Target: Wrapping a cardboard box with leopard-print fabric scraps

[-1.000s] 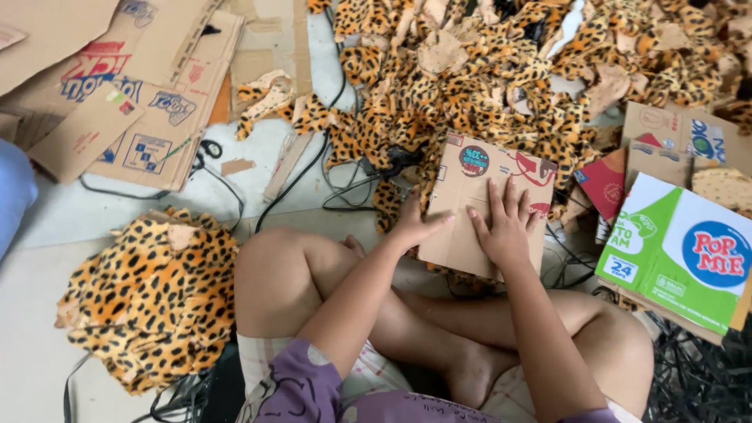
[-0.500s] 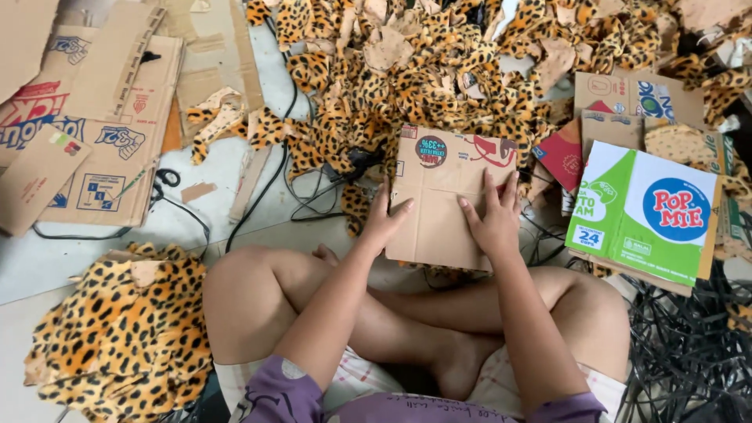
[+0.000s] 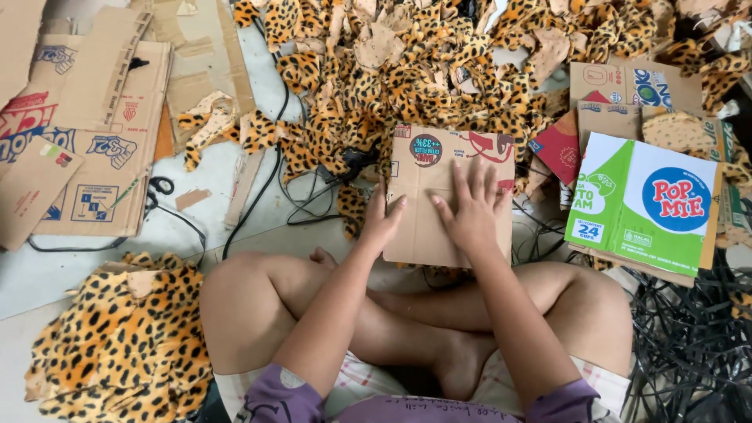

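Cardboard sheet (image 3: pixel 439 196) lies under flat, released fingers of both hands, leopard scraps (image 3: pixel 407 70) crowding its far edge.

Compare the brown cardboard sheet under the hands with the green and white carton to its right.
The brown cardboard sheet is mostly bare brown, with small printed marks along its top; the green and white carton is fully colour-printed. Both hands, the left hand and the right hand, press on the sheet; the carton lies untouched. Both lie flat.

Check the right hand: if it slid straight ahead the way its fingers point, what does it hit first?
The right hand lies flat on the brown cardboard sheet, fingers pointing away from the body. Going on, it would cross the sheet's far edge and probably first meet the pile of leopard-print fabric scraps; depth is unclear.
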